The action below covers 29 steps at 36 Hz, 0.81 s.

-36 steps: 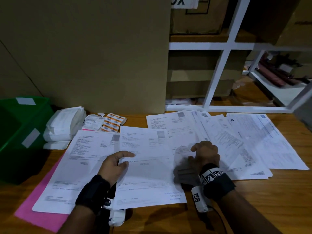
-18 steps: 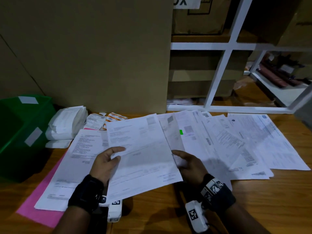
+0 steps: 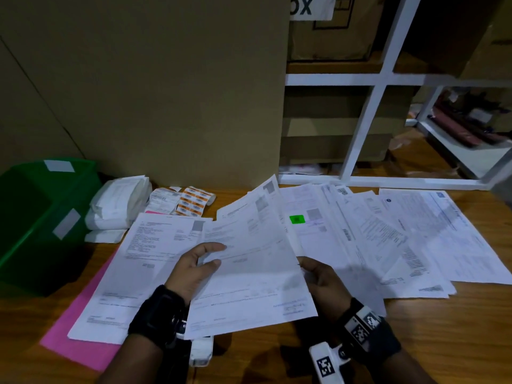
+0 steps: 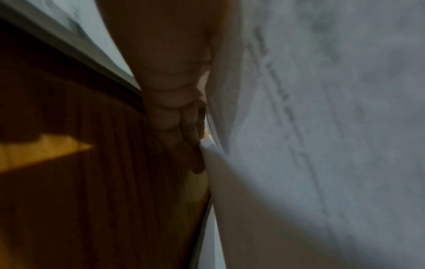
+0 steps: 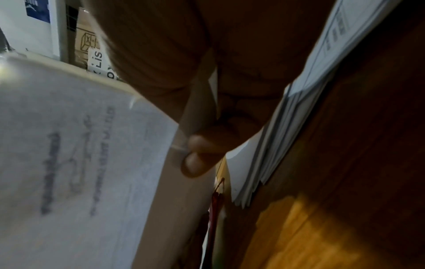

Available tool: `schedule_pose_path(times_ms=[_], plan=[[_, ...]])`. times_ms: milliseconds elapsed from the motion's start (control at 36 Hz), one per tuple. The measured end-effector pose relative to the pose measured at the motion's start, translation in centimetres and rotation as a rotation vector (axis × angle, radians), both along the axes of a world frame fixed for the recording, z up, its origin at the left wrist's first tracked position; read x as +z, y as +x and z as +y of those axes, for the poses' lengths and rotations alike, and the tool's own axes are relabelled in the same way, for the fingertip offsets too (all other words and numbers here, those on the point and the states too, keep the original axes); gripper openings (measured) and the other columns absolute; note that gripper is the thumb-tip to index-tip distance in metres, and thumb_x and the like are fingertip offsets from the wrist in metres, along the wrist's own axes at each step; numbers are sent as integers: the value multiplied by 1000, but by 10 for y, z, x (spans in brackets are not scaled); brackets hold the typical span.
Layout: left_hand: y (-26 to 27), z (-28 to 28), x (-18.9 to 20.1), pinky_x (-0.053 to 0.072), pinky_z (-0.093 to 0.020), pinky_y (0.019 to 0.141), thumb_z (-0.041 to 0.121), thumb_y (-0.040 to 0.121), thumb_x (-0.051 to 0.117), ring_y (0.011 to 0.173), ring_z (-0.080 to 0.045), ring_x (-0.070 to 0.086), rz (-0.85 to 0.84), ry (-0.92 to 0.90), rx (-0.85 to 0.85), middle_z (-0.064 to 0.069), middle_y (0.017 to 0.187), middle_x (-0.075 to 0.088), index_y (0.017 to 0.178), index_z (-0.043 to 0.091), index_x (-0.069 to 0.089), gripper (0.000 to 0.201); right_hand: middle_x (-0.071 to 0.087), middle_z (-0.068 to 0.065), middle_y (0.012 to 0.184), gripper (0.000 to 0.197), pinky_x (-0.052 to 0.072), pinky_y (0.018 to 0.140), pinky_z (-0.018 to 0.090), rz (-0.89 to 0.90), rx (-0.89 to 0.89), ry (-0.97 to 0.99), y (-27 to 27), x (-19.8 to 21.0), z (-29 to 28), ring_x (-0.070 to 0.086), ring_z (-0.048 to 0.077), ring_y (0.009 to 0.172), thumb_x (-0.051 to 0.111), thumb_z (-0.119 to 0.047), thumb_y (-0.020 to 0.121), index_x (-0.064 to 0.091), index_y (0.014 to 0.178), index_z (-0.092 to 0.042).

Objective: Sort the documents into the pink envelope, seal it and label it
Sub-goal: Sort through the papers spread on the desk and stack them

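Both hands hold a few white printed sheets [image 3: 249, 275] lifted and tilted above the table. My left hand [image 3: 194, 270] grips their left edge, thumb on top, fingers [image 4: 181, 116] underneath. My right hand [image 3: 318, 278] pinches the right edge [image 5: 181, 145] between thumb and fingers. The pink envelope [image 3: 72, 325] lies flat at the lower left, mostly covered by another printed sheet [image 3: 144, 267]. Several more documents [image 3: 388, 239] are fanned out to the right, one bearing a green sticker [image 3: 297, 219].
A green bin [image 3: 36, 223] stands at the left edge. Folded white bundles [image 3: 116, 206] and orange label sheets [image 3: 194, 202] lie by a large cardboard wall [image 3: 166, 92]. A white shelf frame [image 3: 368, 112] with boxes rises behind the table [image 3: 443, 342].
The sheets that lay flat under both hands have been picked up from the table and raised, tilting left. A page with a green sticker is now uncovered.
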<state>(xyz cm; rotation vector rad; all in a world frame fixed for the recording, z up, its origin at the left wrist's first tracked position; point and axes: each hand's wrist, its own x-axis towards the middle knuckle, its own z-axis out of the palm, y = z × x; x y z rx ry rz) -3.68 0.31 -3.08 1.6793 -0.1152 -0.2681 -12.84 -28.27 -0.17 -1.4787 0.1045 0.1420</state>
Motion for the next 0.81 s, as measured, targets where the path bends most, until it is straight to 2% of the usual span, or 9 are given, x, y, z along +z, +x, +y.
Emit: schedule_pose_path(times_ms=[83,194,278,361,444,528,583,694,805], plan=[[-1,-1,3,45,-20,101,-5,92,64,127,-6,55,8,-47,45,4,131,65,119,8,68,30,74,8,110,24,57,87,44,-38,51,-67,-4,1,1,70,27,104,72,-5,86,75,107,-15],[-3,2,4,46,-5,87,-6,93,62,105,22,56,-9,-53,39,11,128,61,123,5,65,32,73,11,113,23,57,83,39,-18,105,34,-9,7,9,70,30,104,70,-6,89,73,112,-10],[-4,11,2,44,-4,84,-6,93,62,111,17,57,-18,-52,45,12,123,67,121,3,65,29,73,11,114,25,57,83,38,-13,135,43,-6,4,12,70,29,104,66,-1,91,72,114,-9],[-7,26,0,45,-8,88,-2,90,69,119,11,56,-30,-66,83,15,119,71,116,7,67,27,74,14,92,21,56,67,29,21,49,119,6,2,17,69,31,83,52,11,91,68,97,0],[-12,45,-1,45,-9,91,-4,90,68,118,6,59,-61,-35,120,19,117,72,112,9,68,26,68,12,88,10,53,57,27,63,-65,208,20,5,28,67,25,75,52,-6,96,59,103,-5],[-19,67,4,40,-8,96,1,88,73,116,9,58,-103,47,139,22,115,71,111,9,70,25,65,5,126,35,57,85,42,-26,47,42,35,-1,43,66,24,109,66,-23,92,58,124,-35],[-21,84,7,38,-9,100,8,86,75,117,9,57,-111,102,145,20,119,70,111,9,70,25,62,-9,132,50,51,99,41,-100,164,-180,44,-5,56,62,15,119,75,-25,82,59,123,-47],[-28,117,17,37,-5,97,5,91,71,117,15,54,-130,240,167,16,123,68,118,13,67,28,66,-17,124,39,50,104,34,-132,306,-353,62,-16,95,61,4,117,73,-18,85,65,117,-38],[-33,159,31,50,-11,68,6,95,66,81,8,65,-104,235,323,0,108,68,123,22,62,32,65,-13,123,36,53,99,37,-66,307,-511,81,-25,132,62,11,114,67,-21,88,65,104,-52]])
